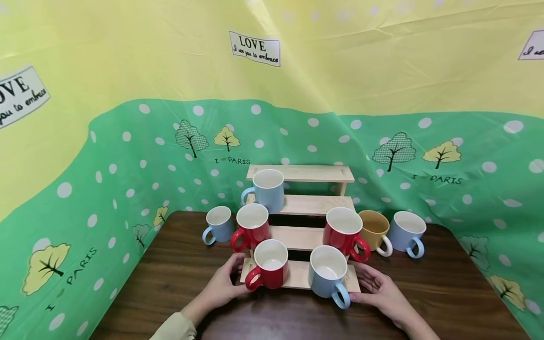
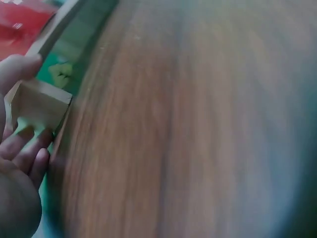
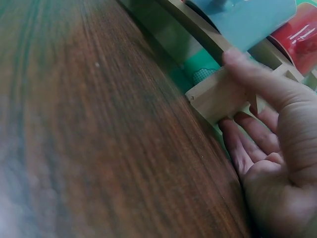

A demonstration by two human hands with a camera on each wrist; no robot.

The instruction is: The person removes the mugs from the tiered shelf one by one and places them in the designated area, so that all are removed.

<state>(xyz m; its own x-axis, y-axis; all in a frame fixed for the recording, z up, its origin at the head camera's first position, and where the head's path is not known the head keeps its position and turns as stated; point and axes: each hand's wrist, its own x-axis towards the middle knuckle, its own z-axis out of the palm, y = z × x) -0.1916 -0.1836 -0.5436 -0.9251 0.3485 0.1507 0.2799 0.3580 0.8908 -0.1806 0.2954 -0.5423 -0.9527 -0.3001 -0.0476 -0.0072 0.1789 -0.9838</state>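
A tiered wooden display stand (image 1: 312,205) stands on the table with mugs on its steps. My left hand (image 1: 225,284) grips the left end of its lowest step, and my right hand (image 1: 381,293) grips the right end. In both wrist views the thumb lies by the step's front edge, with fingers around the wooden side support (image 3: 218,94). The lowest step bears a red mug (image 1: 276,276) at left and a light blue mug (image 1: 323,278) at right. Red mugs (image 1: 257,233) stand at both ends of the step above. Higher up, at left, is a light blue mug (image 1: 275,196).
A light blue mug (image 1: 221,229) stands on the dark wood table (image 1: 161,278) left of the stand. On its right are a yellow mug (image 1: 373,236) with a white handle and another light blue mug (image 1: 399,236). A patterned green and yellow cloth (image 1: 306,137) hangs behind and around the table.
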